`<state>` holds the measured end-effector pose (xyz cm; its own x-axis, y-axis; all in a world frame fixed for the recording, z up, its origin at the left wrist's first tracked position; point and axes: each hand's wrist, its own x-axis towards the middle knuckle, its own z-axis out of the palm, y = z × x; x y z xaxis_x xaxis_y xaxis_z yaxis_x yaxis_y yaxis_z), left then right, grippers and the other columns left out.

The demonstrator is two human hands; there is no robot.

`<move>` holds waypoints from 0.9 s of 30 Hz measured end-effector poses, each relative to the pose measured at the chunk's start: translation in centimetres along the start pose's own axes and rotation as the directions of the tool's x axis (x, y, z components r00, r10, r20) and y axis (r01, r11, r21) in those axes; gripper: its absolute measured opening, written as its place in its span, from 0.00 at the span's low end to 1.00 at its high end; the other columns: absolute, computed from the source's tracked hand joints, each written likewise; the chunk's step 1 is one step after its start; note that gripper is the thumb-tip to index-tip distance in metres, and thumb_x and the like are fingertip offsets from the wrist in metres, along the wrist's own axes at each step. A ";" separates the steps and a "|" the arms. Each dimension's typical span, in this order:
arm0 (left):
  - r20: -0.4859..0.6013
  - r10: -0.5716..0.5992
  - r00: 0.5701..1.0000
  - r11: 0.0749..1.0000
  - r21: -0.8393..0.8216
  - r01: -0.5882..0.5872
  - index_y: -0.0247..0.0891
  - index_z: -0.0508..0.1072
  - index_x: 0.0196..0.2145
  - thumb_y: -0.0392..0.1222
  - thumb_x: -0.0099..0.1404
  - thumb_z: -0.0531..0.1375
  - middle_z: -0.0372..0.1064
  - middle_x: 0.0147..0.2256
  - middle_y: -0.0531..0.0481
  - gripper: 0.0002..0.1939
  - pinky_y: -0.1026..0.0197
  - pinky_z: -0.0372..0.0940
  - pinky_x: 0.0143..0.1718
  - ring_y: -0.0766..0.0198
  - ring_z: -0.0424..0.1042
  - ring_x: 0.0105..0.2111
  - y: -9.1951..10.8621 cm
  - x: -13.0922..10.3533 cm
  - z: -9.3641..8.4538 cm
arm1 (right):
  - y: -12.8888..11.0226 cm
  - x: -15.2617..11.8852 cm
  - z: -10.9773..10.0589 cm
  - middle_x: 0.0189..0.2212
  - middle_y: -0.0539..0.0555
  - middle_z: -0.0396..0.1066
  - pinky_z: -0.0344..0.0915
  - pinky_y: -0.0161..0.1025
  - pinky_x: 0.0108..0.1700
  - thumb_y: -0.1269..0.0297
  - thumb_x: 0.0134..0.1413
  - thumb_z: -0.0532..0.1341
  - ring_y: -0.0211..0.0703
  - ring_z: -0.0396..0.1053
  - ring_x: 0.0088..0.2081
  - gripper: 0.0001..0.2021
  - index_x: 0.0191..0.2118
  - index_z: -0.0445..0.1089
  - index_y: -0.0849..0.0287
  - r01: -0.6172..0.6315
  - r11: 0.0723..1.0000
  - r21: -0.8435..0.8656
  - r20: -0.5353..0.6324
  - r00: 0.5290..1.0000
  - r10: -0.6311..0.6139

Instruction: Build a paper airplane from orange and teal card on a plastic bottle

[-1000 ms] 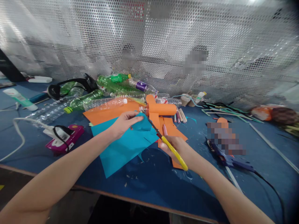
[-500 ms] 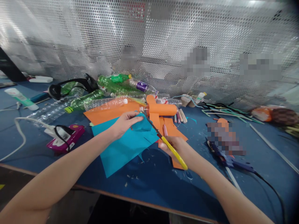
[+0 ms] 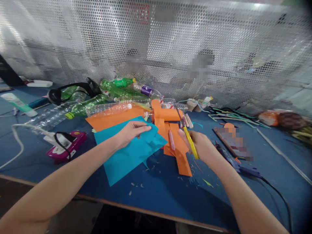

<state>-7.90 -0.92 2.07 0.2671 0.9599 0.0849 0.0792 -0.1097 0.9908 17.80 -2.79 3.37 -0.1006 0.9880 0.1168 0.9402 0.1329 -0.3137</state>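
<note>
Blue paper point(image 3: 123, 165) in my left hand point(image 3: 130, 132), scissors point(image 3: 192, 145) in my right hand point(image 3: 200, 144)

My left hand is closed in a pinch on the paper, near its far edge, thumb uppermost. The sheet lies at the centre of my view, creased beside my thumb, one corner pointing toward six o'clock and another toward three.

My right hand is gripping the scissors by their yellow handle, well apart from the paper at about two o'clock from it. Their dark blades point toward eleven, in front of the right end of an orange-wrapped bottle point(image 3: 168, 114); I can't tell whether they touch it.

At three o'clock from the paper lie orange strips point(image 3: 184, 164) with a pink pen point(image 3: 172, 140) on top. Farther out that way are a phone point(image 3: 225, 138) and a glue gun point(image 3: 250, 171).

An orange sheet point(image 3: 112, 118) sits at eleven, partly under a clear bottle point(image 3: 108, 109). Green bottles point(image 3: 94, 101) lie beyond, between ten and eleven, and a magenta power strip point(image 3: 79, 142) is at nine.
</note>
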 end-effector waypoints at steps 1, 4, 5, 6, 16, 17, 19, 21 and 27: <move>0.022 -0.011 1.000 1.000 0.001 0.011 0.37 0.69 0.20 0.50 0.53 0.63 0.55 0.19 0.57 0.14 0.66 0.53 0.21 0.72 0.53 0.20 -0.1 -0.1 0.3 | 0.7 0.4 -0.1 0.23 0.60 0.70 0.61 0.39 0.28 0.45 0.56 0.45 0.51 0.70 0.27 0.24 0.27 0.64 0.61 -0.082 0.987 -0.141 -0.024 0.997 0.080; 0.071 -0.046 0.996 0.999 -0.003 0.046 0.39 0.72 0.30 0.48 0.53 0.62 0.56 0.20 0.58 0.10 0.65 0.53 0.21 0.72 0.54 0.18 -0.2 -0.4 1.1 | 2.8 1.2 0.1 0.31 0.71 0.72 0.63 0.46 0.34 0.49 0.56 0.47 0.62 0.72 0.36 0.24 0.37 0.67 0.69 -0.270 0.891 -0.364 0.014 0.955 0.296; 0.085 -0.053 0.995 0.999 0.004 0.052 0.39 0.72 0.33 0.47 0.54 0.62 0.57 0.21 0.58 0.11 0.65 0.53 0.21 0.72 0.54 0.18 -0.2 -0.6 1.4 | 3.3 1.3 0.3 0.33 0.73 0.72 0.63 0.47 0.36 0.51 0.57 0.47 0.63 0.72 0.38 0.25 0.39 0.66 0.72 -0.301 0.871 -0.389 0.033 0.940 0.339; 0.092 -0.057 0.994 0.998 0.017 0.055 0.39 0.71 0.35 0.47 0.54 0.62 0.58 0.21 0.58 0.12 0.65 0.53 0.21 0.72 0.54 0.18 -0.2 -0.7 1.6 | 3.8 1.3 0.6 0.34 0.74 0.72 0.63 0.47 0.37 0.52 0.57 0.47 0.63 0.72 0.39 0.25 0.40 0.66 0.74 -0.313 0.860 -0.404 0.052 0.930 0.363; 0.133 -0.071 0.989 0.976 0.213 0.042 0.37 0.69 0.34 0.46 0.53 0.63 0.66 0.25 0.54 0.13 0.65 0.58 0.23 0.69 0.63 0.23 -1.2 -0.6 2.2 | 0.8 0.3 0.4 0.33 0.59 0.73 0.65 0.43 0.37 0.55 0.57 0.52 0.48 0.71 0.35 0.14 0.36 0.68 0.58 0.060 0.995 -0.083 -0.095 0.993 -0.068; 0.144 -0.051 0.988 0.970 0.244 0.015 0.37 0.70 0.34 0.45 0.52 0.63 0.68 0.27 0.52 0.13 0.64 0.60 0.26 0.67 0.66 0.26 -1.3 -0.6 2.2 | -0.1 0.2 0.8 0.35 0.54 0.73 0.66 0.38 0.36 0.54 0.58 0.50 0.42 0.71 0.35 0.14 0.40 0.67 0.55 0.137 0.991 0.010 -0.049 0.989 -0.136; 0.188 -0.023 0.982 0.952 0.305 -0.036 0.37 0.71 0.34 0.46 0.53 0.63 0.69 0.29 0.51 0.13 0.62 0.61 0.30 0.65 0.67 0.29 -1.3 -0.6 2.3 | -1.5 -0.1 2.0 0.37 0.54 0.72 0.66 0.36 0.35 0.54 0.57 0.53 0.40 0.70 0.35 0.14 0.43 0.66 0.56 0.244 0.871 0.427 0.074 0.950 -0.303; 0.238 -0.013 0.971 0.930 0.359 -0.076 0.37 0.72 0.35 0.47 0.53 0.62 0.68 0.28 0.51 0.14 0.62 0.59 0.29 0.65 0.66 0.28 -1.1 -0.7 2.3 | -2.4 -0.4 3.2 0.32 0.51 0.71 0.66 0.35 0.34 0.55 0.53 0.57 0.39 0.69 0.33 0.11 0.36 0.66 0.57 0.232 0.781 0.580 0.115 0.926 -0.360; 0.195 -0.113 0.974 0.988 0.122 0.090 0.38 0.67 0.36 0.45 0.63 0.49 0.63 0.27 0.51 0.11 0.64 0.55 0.21 0.70 0.55 0.19 -1.0 -0.5 2.2 | -2.0 -0.1 4.5 0.25 0.49 0.67 0.63 0.36 0.32 0.57 0.51 0.58 0.38 0.66 0.28 0.10 0.29 0.66 0.58 0.130 0.721 0.680 0.159 0.935 -0.318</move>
<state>-6.00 -1.91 0.83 0.4388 0.8972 -0.0499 0.2199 -0.0533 0.9741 14.49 -2.81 -0.30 -0.4446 0.8937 0.0594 0.4436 0.2773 -0.8523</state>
